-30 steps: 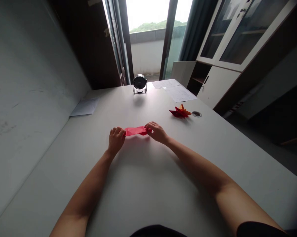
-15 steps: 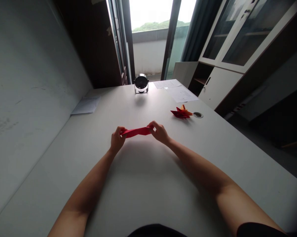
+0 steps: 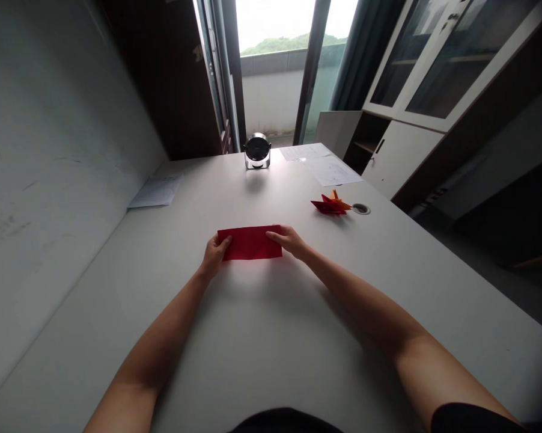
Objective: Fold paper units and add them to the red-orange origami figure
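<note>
A red sheet of paper [image 3: 249, 243], a wide flat rectangle with faint creases, is held up over the white table [image 3: 253, 337]. My left hand [image 3: 215, 251] grips its left end, the thumb lying on the near face. At the right end my right hand [image 3: 289, 240] pinches it, thumb in front and the other fingers mostly hidden behind. Folded red and orange paper pieces [image 3: 333, 205] lie in a small cluster to the right, beyond my right hand.
A round black device on a metal stand [image 3: 257, 151] is at the table's far edge. White papers [image 3: 330, 171] lie at the back right, others [image 3: 156, 191] by the left wall. A round table hole [image 3: 360, 208] is beside the folded pieces.
The red paper has turned from nearly edge-on to showing its broad face. My hands have shifted their hold slightly, and both thumbs now show on its front.
</note>
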